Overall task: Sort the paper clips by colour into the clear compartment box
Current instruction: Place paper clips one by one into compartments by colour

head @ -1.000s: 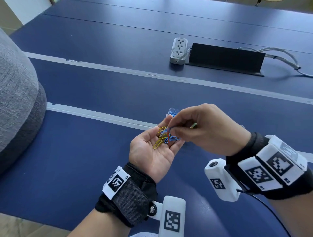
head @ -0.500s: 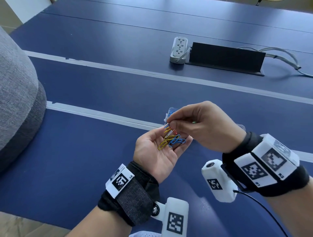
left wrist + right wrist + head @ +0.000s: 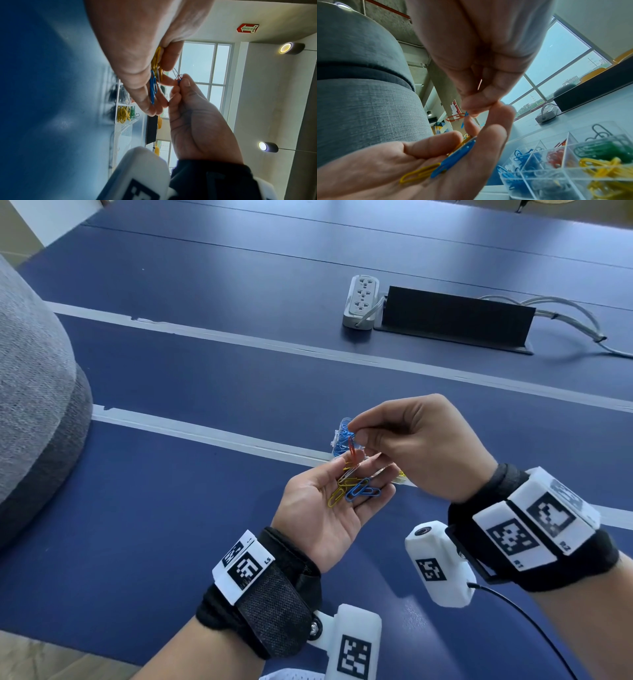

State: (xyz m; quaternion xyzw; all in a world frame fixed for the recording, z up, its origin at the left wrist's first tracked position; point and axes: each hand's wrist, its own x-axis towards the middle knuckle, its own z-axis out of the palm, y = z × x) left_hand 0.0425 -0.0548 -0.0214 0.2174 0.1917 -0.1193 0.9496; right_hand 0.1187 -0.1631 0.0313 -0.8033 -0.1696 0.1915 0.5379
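Note:
My left hand (image 3: 322,508) lies palm up above the blue table and carries several loose paper clips: yellow ones (image 3: 337,496), blue ones (image 3: 359,491) and a pale one. My right hand (image 3: 356,434) pinches a red paper clip (image 3: 351,450) between thumb and forefinger, just above the left fingertips. In the right wrist view the red paper clip (image 3: 454,117) hangs from the pinch with a bit of blue beside it. The clear compartment box (image 3: 570,169) sits under and behind both hands, with blue, red, green, yellow and dark clips in separate cells. My hands hide most of the box (image 3: 337,440) from the head camera.
A white power strip (image 3: 361,301) and a black cable box (image 3: 455,318) with grey cables stand at the far side of the table. A grey upholstered seat (image 3: 30,405) bulges in at the left. Pale seams (image 3: 205,433) cross the tabletop.
My right hand has lifted the red clip up out of the pile in my left palm. Both hands have drifted slightly right.

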